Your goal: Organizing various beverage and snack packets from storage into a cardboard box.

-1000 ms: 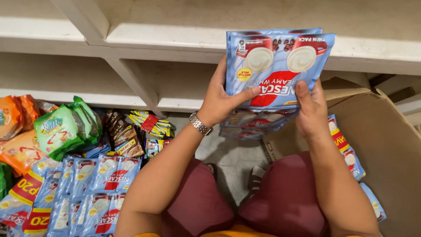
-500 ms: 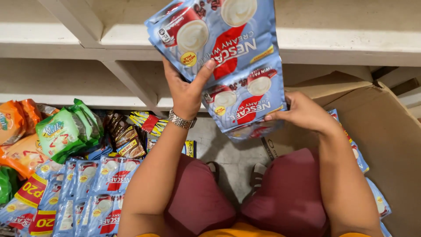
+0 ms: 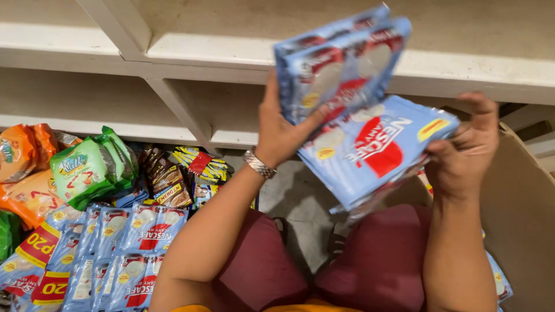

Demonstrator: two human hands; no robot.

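A: Where do the hands stand relative to the white shelf [image 3: 324,55]?

B: Both are raised in front of its lower edge; the left hand [image 3: 283,130] is clamped on a couple of light-blue sachet packs [image 3: 341,66], thumb on the near face and fingers behind, and lifts them up against the shelf's front lip; they are blurred, so I cannot count them exactly.

A: And the other hand?

B: The right hand [image 3: 462,156] is below the shelf and to the right of it; its fingers and thumb are closed on the edge of a thicker stack of blue packs [image 3: 376,153], which fans out leftward just beneath the raised ones.

A: So how much looks done?

B: Little on the shelf itself; the upper board, as far as it shows, carries nothing, and the compartments under it look bare too; I judge the held packs are not yet set down anywhere.

A: What waits elsewhere?

B: Below the shelf and to the left, rows of the same blue sachet strips [image 3: 110,248] lie on the floor; beyond them, nearer the shelf's foot, are green pouches [image 3: 92,167], orange pouches [image 3: 26,167] and dark brown sachets [image 3: 167,179]; a cardboard box [image 3: 520,208] stands below the shelf on the right, with a few blue packs showing at its edge.

A: Then most of the stock is unhandled?

B: By the look of it, yes; only the two bunches are in hand.
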